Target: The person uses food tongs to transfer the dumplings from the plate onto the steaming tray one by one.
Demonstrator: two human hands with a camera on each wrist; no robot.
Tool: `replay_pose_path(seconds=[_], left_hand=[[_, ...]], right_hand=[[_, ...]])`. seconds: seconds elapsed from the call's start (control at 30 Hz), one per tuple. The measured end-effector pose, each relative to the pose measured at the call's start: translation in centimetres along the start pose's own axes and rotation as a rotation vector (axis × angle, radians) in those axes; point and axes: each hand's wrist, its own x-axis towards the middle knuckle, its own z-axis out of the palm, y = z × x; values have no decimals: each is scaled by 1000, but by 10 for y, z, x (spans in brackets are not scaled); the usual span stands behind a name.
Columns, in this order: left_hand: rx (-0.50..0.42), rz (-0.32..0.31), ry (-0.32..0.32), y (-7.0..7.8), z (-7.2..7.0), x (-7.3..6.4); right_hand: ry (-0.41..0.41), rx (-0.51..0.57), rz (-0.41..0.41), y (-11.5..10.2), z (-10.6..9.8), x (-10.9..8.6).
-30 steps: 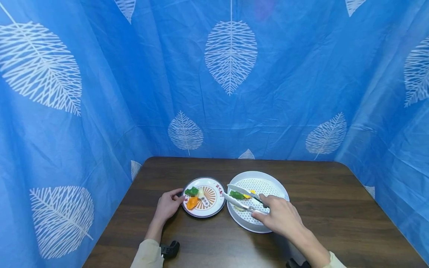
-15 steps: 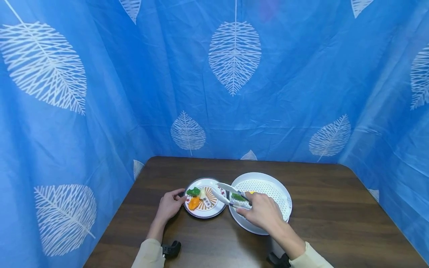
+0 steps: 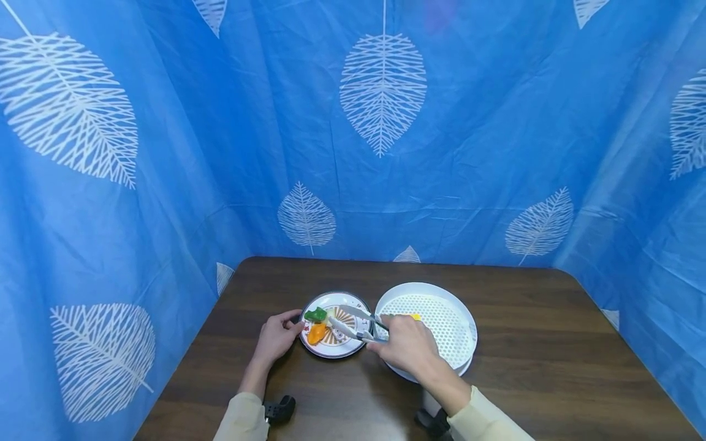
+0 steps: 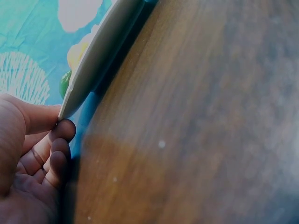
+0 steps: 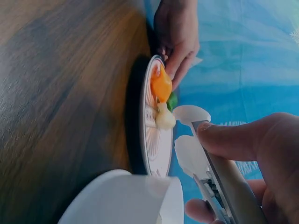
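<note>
My left hand point(image 3: 280, 337) pinches the left rim of a round white plate point(image 3: 333, 298) with a printed sunburst; the left wrist view shows thumb and finger on the plate edge. On the plate lie a green piece point(image 3: 316, 315), an orange piece point(image 3: 317, 334) and a whitish piece point(image 5: 166, 116), resembling small dumplings. My right hand point(image 3: 407, 345) grips metal tongs point(image 5: 224, 182) with pale, broad tips. The tongs are spread over the plate, their tips near the whitish piece, nothing between them.
Right of the plate stands a round white basin with a perforated tray point(image 3: 436, 300). A yellow piece point(image 3: 415, 316) shows in it, partly hidden by my right hand. The brown wooden table point(image 3: 524, 343) is backed by a blue leaf-print curtain point(image 3: 441, 153).
My right hand has carried the tongs leftward from above the perforated tray to over the plate. The left hand stays at the plate's rim.
</note>
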Motion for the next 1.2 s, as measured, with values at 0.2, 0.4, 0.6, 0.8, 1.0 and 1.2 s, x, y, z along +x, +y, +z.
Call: replay_pose_path(seconds=[0.2, 0.4, 0.6, 0.8, 1.0, 1.2], left_hand=[[-10, -6, -6, -1, 1, 0], [-14, -9, -8, -2, 1, -1], [-11, -25, -6, -2, 2, -1], [-6, -21, -1, -2, 2, -1], [-9, 3, -2, -2, 1, -1], [-5, 6, -5, -2, 1, 0]], right_hand=[[-28, -3, 42, -12, 8, 6], [-48, -14, 57, -20, 11, 9], [-52, -26, 68, -22, 13, 10], [-44, -32, 88, -22, 13, 10], [-14, -44, 90, -23, 15, 9], [-17, -57, 84, -22, 18, 10]])
